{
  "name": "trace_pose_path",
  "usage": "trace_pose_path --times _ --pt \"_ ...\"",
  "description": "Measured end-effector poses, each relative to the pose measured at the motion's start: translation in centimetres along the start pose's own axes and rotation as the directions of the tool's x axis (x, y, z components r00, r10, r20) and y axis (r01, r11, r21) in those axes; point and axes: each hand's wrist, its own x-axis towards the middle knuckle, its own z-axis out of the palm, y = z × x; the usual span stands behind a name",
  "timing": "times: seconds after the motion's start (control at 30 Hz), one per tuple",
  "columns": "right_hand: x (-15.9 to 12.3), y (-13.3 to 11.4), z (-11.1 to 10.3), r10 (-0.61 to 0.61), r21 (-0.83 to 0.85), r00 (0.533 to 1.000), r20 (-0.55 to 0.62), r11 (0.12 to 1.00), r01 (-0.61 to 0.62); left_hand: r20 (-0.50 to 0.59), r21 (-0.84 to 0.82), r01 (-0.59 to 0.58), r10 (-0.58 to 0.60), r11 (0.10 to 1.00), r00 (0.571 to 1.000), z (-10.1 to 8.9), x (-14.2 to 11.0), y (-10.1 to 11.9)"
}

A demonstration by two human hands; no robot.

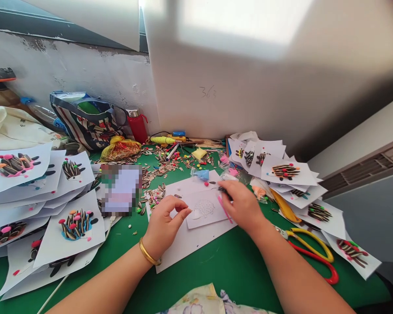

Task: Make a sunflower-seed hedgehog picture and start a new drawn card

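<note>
A small white card (192, 221) with a hedgehog outline drawn on it lies on a larger white sheet (170, 257). My left hand (165, 224), with a gold bangle at the wrist, is at the card's left edge. Its thumb and forefinger are pinched together; anything between them is too small to tell. Over the card's right side my right hand (244, 205) is closed, with a small dark thing at its fingertips that I cannot make out. A pink strip (227, 213) lies beside that hand. Above the card a dark seed (212, 182) rests on the sheet.
Stacks of seed-decorated hedgehog cards stand left (94, 235) and right (334, 224). Scissors (309, 250) and a yellow cutter (283, 205) lie right. Loose sunflower seeds (160, 165), a phone (119, 192) with cable, a red flask (137, 126) and a bag (85, 122) are behind.
</note>
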Motion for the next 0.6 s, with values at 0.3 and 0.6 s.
trace_pose_path --times 0.3,0.6 --pt "-0.4 5.2 -2.2 0.452 -0.534 0.879 0.152 0.786 -0.312 0.035 -0.035 0.073 -0.072 0.997 0.997 -0.1 0.1 0.2" --pt "-0.1 0.9 -0.5 0.059 -0.153 0.998 -0.02 0.986 -0.061 0.081 -0.046 0.084 -0.08 0.995 0.993 0.0 0.1 0.1"
